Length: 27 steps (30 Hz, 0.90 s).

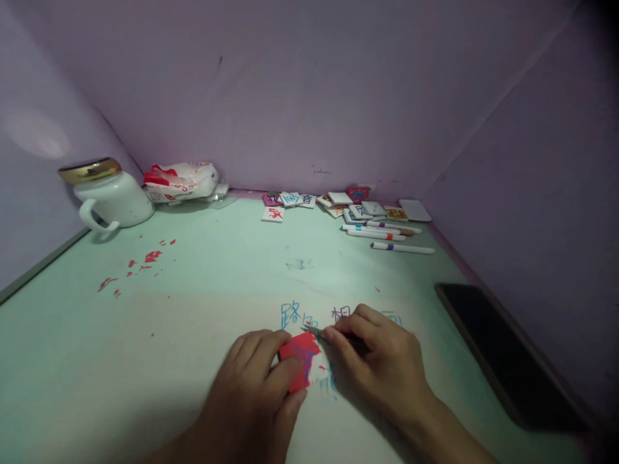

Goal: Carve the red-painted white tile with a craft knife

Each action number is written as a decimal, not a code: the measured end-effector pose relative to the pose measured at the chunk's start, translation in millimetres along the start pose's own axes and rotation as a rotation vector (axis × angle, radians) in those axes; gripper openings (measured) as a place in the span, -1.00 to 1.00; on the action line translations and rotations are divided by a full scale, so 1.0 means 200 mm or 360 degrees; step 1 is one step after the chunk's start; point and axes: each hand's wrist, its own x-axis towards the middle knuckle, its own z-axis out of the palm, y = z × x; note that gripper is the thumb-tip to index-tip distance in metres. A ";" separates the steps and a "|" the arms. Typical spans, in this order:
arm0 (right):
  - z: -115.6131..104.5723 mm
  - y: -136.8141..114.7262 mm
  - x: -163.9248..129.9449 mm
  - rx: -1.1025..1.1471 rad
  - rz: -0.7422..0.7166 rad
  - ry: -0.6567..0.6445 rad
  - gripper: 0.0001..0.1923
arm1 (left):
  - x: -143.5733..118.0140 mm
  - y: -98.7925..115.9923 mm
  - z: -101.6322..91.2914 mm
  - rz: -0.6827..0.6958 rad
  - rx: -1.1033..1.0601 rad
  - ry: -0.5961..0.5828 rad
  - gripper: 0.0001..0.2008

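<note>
writing on the table and tiles

blue characters are showing on the pale table (203, 283) above the hands; the first is reading 路 (291, 315), the rest are too blurred. the small tiles (309, 201) by the wall are carrying coloured characters, none legible.

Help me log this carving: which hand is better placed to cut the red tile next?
Right. The right hand holds the knife, its tip at the red tile edge. The left hand pins the tile to the table.
</note>
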 end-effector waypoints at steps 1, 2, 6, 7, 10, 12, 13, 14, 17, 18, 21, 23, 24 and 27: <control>0.00 0.00 0.00 -0.0006 0.0003 -0.0007 -0.73 | 0.00 0.00 0.00 0.0006 0.0017 -0.0005 -0.87; 0.00 0.00 0.00 -0.0010 0.0009 -0.0017 -0.73 | 0.00 0.00 0.00 0.0011 0.0031 -0.0004 -0.87; 0.00 0.00 0.01 -0.0045 0.0049 -0.0068 -0.72 | 0.00 0.00 0.01 0.0019 0.0053 0.0006 -0.84; 0.00 0.00 0.02 -0.0055 0.0061 -0.0098 -0.72 | -0.01 0.00 0.01 0.0021 0.0057 0.0002 -0.84; -0.01 0.00 0.03 -0.0067 0.0093 -0.0202 -0.73 | -0.01 0.00 0.01 0.0016 0.0070 -0.0008 -0.83; -0.02 0.00 0.04 -0.0042 0.0100 -0.0252 -0.73 | -0.01 -0.01 0.01 0.0014 0.0066 -0.0009 -0.84; -0.02 0.00 0.04 -0.0022 0.0099 -0.0269 -0.73 | -0.01 -0.01 0.01 0.0014 0.0065 -0.0014 -0.84; -0.03 0.00 0.04 -0.0001 0.0099 -0.0280 -0.73 | 0.00 0.00 0.01 0.0012 0.0065 -0.0020 -0.84; -0.03 0.00 0.05 0.0031 0.0095 -0.0316 -0.73 | 0.01 0.00 0.01 0.0008 0.0072 -0.0022 -0.82; -0.03 -0.01 0.05 0.0021 0.0102 -0.0321 -0.73 | 0.01 0.01 0.00 0.0008 0.0069 -0.0022 -0.81; -0.03 -0.01 0.05 -0.0019 0.0103 -0.0346 -0.73 | 0.02 0.01 -0.01 -0.0009 0.0037 -0.0059 -0.79; -0.03 -0.01 0.06 -0.0039 0.0073 -0.0371 -0.73 | 0.02 0.01 -0.01 -0.0018 0.0003 -0.0081 -0.79; -0.03 0.00 0.06 -0.0043 0.0051 -0.0392 -0.73 | 0.02 0.01 -0.01 -0.0022 -0.0011 -0.0089 -0.80; -0.04 0.01 0.07 -0.0069 -0.0043 -0.0444 -0.71 | 0.01 0.00 -0.01 -0.0028 -0.0047 -0.0088 -0.81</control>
